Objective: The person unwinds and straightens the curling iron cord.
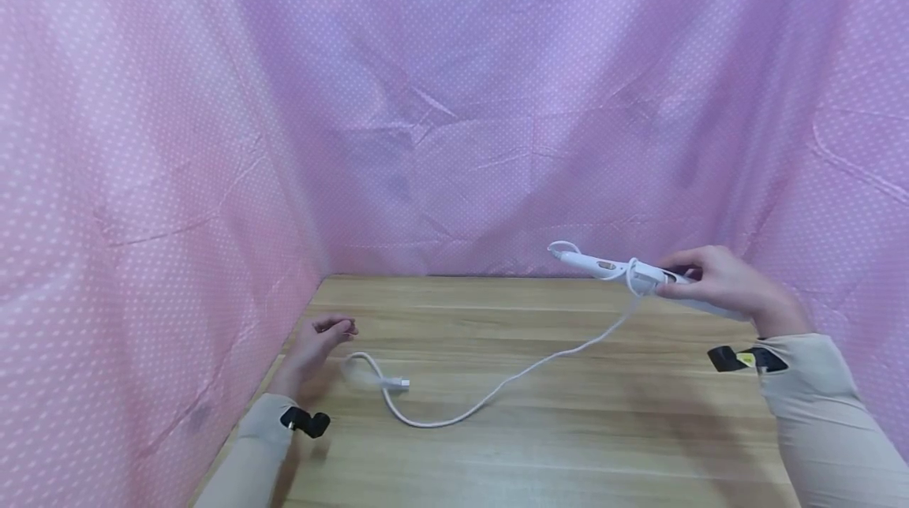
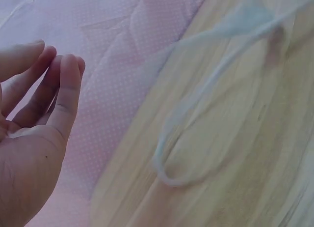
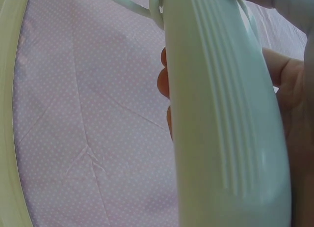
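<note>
My right hand [image 1: 731, 287] grips a white hair straightener [image 1: 585, 262] above the right side of the table. In the right wrist view the ribbed body of the straightener [image 3: 223, 104] fills the middle, with fingers [image 3: 163, 82] wrapped behind it. Part of its white cord [image 1: 507, 382] loops round the body, and the rest trails down leftward. The plug end [image 1: 399, 384] is blurred, just right of my left hand [image 1: 316, 346]. That hand holds nothing; its fingers [image 2: 68, 89] are loosely bent, with thumb and fingertips close together, apart from the cord.
A wooden table [image 1: 568, 461] lies beneath both hands. Pink dotted cloth [image 1: 440, 137] hangs behind it and along the left and right sides. Each wrist wears a small black camera mount, such as the left one [image 1: 305, 421].
</note>
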Motion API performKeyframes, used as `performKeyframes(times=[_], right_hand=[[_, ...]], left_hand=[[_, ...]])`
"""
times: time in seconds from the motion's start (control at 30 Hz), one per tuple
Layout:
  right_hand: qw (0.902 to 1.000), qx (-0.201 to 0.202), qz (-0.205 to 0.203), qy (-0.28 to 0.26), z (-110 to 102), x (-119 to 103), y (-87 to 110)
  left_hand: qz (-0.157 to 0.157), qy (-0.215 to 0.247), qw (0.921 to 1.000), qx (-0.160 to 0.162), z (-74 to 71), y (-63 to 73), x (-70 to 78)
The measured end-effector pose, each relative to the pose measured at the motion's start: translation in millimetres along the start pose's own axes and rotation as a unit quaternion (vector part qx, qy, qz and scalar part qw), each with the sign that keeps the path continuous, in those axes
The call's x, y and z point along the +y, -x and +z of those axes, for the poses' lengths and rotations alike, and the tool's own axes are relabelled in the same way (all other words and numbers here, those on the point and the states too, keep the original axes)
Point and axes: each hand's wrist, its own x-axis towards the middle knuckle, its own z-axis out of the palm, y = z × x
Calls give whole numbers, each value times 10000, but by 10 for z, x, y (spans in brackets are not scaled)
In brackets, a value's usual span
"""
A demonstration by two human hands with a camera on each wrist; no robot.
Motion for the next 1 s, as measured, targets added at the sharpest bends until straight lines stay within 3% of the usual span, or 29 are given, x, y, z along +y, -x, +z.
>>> performKeyframes(times=[0.07,0.2,0.3,0.6,1.0], right_hand=[[10000,9,-16,8,-1,-14,1],[10000,-30,-22,40,-8,-51,1],[9999,-57,-2,83,-15,-76,-2],[9999,-144,-57,53,-23,-151,-24],[9984,100,-554,76,-40,-204,-101]], left_hand=[[167,122,9998,-12,-4,-6,8],[204,106,9997,-69,29,-42,9],[267,22,9993,-274,125,-102,47],[315,-236,9946,-964,608,-375,165],[-53,-323,9824,-1839,1308,-618,210]])
